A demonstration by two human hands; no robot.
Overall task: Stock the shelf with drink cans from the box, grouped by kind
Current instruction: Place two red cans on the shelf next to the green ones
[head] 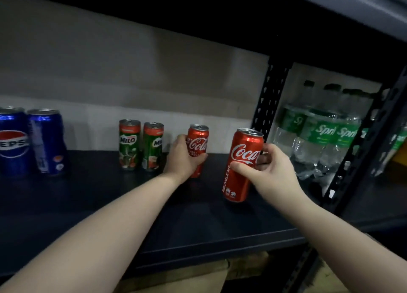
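**Both hands on Coca-Cola cans at the shelf**

Left hand (182, 158): fingers and thumb curled round the rear Coca-Cola can (197, 148), gripping it at mid-body. The can stands upright toward the back of the dark shelf (88, 200); its base appears to be on the shelf surface, though the hand hides part of the lower body.

Right hand (267, 168): thumb pressed across the front of the front Coca-Cola can (242, 165), fingers wrapped round its right side. This can is nearer the camera and to the right of the rear one, tilted slightly with its top leaning right. Whether its base rests on the shelf or sits just above it cannot be told.

The two red cans are near each other but apart, not touching.

Other stock on the same shelf, all upright:
- Two green Milo cans (141, 145), side by side, just left of the left hand.
- Two blue Pepsi cans (33, 143) at the far left, well apart from the Milo pair; the leftmost is cut by the frame edge.

So: kinds sit in separate groups along the shelf, blue, then green, then red, left to right.

A perforated black upright post (269, 96) stands right of the red cans. Beyond it, in the next bay, stand clear Sprite bottles (326, 134) with green labels.
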